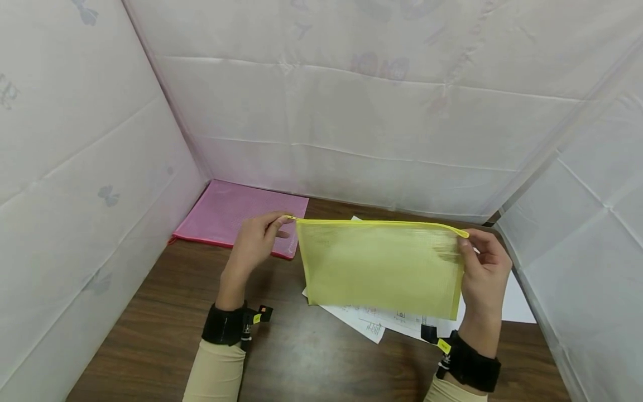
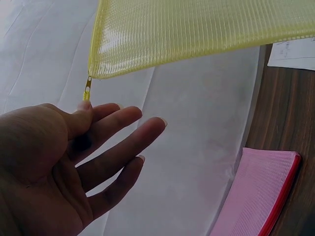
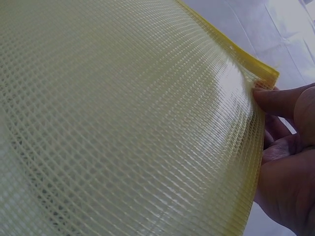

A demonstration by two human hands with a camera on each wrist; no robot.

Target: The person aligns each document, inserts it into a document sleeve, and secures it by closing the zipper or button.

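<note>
A yellow mesh zipper pouch (image 1: 382, 268) hangs upright above the table, zipper edge on top. My left hand (image 1: 258, 237) pinches the small yellow zipper pull (image 2: 86, 92) at the pouch's top left corner between thumb and forefinger, its other fingers (image 2: 133, 142) spread loose. My right hand (image 1: 482, 268) grips the pouch's top right corner, thumb (image 3: 275, 101) pressed on the mesh (image 3: 128, 123). The pouch looks flat and the zipper closed along its length.
A pink mesh pouch (image 1: 236, 215) lies flat at the table's back left corner. Printed white papers (image 1: 382, 324) lie on the brown wooden table (image 1: 166, 329) under the yellow pouch. White fabric walls (image 1: 351, 123) enclose the table on three sides.
</note>
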